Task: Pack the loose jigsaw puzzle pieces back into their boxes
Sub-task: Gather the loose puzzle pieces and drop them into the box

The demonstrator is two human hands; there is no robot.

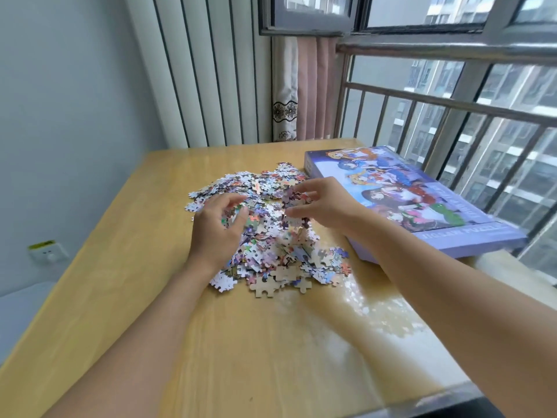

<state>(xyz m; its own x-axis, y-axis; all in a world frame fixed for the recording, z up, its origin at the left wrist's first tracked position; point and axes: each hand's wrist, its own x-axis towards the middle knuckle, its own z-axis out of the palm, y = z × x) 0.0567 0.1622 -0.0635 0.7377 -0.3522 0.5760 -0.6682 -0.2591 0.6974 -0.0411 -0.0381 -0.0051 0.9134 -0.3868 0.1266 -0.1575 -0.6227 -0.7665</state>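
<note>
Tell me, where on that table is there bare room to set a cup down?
Bare wood lies on the table left of the puzzle pile, beyond it toward the curtain, and nearest the camera between the forearms. The middle is crowded: left hand and right hand over the pile, box alongside.

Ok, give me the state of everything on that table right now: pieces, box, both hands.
Heap of loose colourful jigsaw pieces: unpacked, spread on the wooden table.
Purple illustrated puzzle box: lid on, right of the heap.
Left hand: fingers curled into the heap.
Right hand: pinching a few pieces above the heap.
</note>
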